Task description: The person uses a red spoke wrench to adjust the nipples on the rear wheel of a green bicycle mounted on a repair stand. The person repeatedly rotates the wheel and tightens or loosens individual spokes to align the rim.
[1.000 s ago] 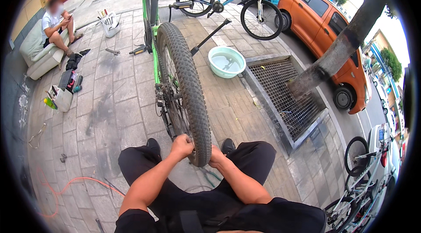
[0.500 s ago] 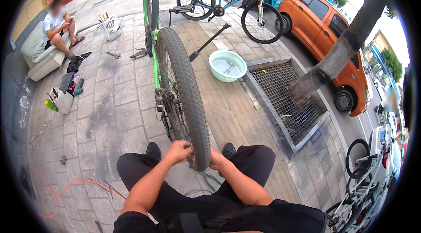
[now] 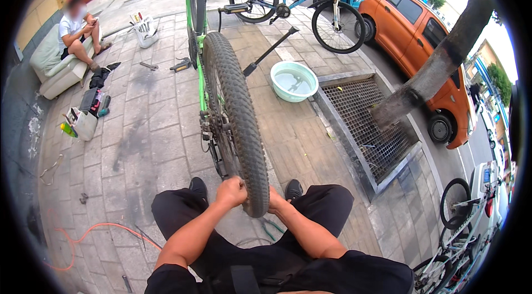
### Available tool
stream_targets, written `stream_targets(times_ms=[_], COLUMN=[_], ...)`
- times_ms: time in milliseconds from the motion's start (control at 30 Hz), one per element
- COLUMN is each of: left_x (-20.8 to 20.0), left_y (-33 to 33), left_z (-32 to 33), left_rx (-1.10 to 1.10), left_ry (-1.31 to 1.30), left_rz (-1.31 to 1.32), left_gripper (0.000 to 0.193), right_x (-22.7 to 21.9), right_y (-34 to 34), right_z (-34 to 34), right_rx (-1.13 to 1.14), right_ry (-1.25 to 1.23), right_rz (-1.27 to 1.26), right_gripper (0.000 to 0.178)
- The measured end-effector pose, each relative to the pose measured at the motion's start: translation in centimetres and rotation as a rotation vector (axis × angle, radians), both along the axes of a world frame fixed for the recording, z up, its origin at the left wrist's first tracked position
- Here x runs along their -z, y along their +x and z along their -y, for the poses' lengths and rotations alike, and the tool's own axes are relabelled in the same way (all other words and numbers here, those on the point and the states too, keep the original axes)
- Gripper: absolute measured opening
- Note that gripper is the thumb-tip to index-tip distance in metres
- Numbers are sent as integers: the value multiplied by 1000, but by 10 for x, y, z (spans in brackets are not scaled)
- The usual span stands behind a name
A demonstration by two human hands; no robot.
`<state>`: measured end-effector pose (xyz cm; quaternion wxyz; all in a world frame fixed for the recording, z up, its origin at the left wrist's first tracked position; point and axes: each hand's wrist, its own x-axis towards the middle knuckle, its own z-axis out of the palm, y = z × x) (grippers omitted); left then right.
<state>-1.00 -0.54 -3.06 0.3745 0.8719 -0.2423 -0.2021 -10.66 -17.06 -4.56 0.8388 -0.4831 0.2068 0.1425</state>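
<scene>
Upside down in front of me stands a green bicycle (image 3: 201,75), its knobbly bicycle tyre (image 3: 239,111) pointing toward me. Close against the tyre's left side, down by the rim, my left hand (image 3: 231,191) is closed, thumb over curled fingers. What it pinches there, if anything, is too small to make out. My right hand (image 3: 278,201) rests against the tyre's right side at about the same height, with its fingers hidden behind the rubber. Both forearms reach up between my bent knees.
A pale green basin of water (image 3: 295,82) stands right of the wheel, beside a tree grate (image 3: 368,128). Behind is a blue bicycle (image 3: 293,3). Left are a tool bucket (image 3: 145,32), a tool box (image 3: 84,122), an orange hose (image 3: 105,225) and a seated person (image 3: 77,31).
My left hand has curled more tightly and turned beside the rim. My right hand has shifted slightly along the tyre. The whole view has moved a little, with the bicycle standing as before.
</scene>
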Motion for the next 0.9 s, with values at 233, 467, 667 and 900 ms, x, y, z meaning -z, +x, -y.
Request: stream_targets(times_ms=[233,467,667,900], left_x=[-55,-31,-32,-24], left_y=[3,7,-1,-10], left_z=[-22,-18,-3,4], left_rx=[-53,-33,-6,-54], left_ry=[-542,-427,-266,-90], left_rz=[-1190,-1015,-326,-43], left_gripper=[12,26,27,36], right_x=[-39,-27,-44,-27], right_y=[-2,-8,-17,-15], right_z=[5,10,4,3], right_rx=[11,1,85,110], right_ry=[121,180,183,-64], right_rz=[-68,-44,0,-29], right_gripper=[24,24,24,21])
